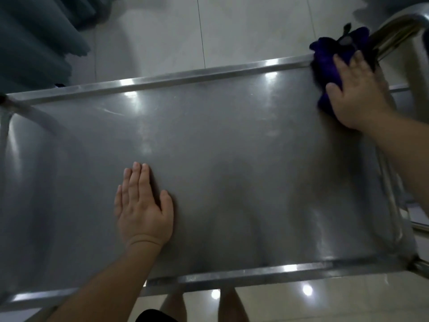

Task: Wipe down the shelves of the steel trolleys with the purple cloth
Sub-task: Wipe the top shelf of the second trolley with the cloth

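left hand (142, 206) flat, fingers straight, palm pressed on trolley shelf (232, 147) near its front edge | right hand (357, 94) spread over purple cloth (329, 54), pressing it into shelf's far right corner beside handle tube (394, 31) | hands well apart

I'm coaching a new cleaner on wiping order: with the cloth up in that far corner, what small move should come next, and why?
Probably sweep the purple cloth leftward along the far rim. The right hand presses it into the top shelf's far right corner, bare steel stretches left, and the left hand lies flat, bracing the trolley.
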The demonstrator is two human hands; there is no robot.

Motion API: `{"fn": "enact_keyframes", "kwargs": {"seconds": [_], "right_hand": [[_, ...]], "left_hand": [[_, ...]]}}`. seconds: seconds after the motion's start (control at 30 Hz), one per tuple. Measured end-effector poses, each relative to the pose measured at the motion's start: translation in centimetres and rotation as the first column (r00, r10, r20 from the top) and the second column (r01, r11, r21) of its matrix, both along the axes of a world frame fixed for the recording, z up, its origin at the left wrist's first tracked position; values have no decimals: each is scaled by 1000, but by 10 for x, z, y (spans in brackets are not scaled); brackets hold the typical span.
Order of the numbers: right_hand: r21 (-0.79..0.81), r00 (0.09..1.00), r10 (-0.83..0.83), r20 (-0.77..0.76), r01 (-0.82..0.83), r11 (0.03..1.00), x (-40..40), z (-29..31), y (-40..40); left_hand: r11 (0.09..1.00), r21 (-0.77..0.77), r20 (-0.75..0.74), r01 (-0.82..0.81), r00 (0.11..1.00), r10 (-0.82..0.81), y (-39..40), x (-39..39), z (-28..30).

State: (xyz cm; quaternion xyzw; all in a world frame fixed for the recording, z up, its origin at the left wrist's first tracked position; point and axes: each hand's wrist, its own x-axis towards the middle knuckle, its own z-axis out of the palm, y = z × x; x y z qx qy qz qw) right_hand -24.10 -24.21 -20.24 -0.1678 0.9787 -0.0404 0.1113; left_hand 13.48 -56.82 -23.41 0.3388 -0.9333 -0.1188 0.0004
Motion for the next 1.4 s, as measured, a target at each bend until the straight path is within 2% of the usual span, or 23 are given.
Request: {"fn": "enact_keyframes", "kwargs": {"seconds": [0.2,0.33,0.47,0.57,0.67,0.83,0.93,1.1,1.23,1.4], "right_hand": [[-58,991,-134,-15,132,989,66,-10,42],[-55,975,-214,-64,211,976,151,-12,68],[-37,960,-279,12,280,959,249,-9,90],[16,972,-228,54,227,974,317,-6,121],[80,983,-150,110,142,987,337,-6,145],[81,989,107,103,-116,990,283,-8,129],[40,986,165,27,-166,985,219,-11,80],[5,990,138,-22,-138,990,111,-13,-6],[0,999,42,-26,-42,999,34,-14,-65],[-10,1000,-19,-14,18,1000,11,-15,-83]], "left_hand": [[1000,16,-16,26,1000,-25,-1,-6,-1],[1000,21,-43,5,999,-4,-1,-8,2],[1000,20,-55,10,998,-8,-1,-8,2],[1000,22,-57,15,998,-14,-3,-7,0],[1000,14,-47,22,999,-21,-3,-5,-1],[999,6,-21,40,999,-40,-1,-3,-2],[999,0,-10,45,999,-45,-1,-2,-1],[999,-3,-7,44,999,-44,-2,-1,1],[999,-4,4,41,999,-41,0,-1,1],[999,0,13,47,999,-47,-2,-2,-2]]}}
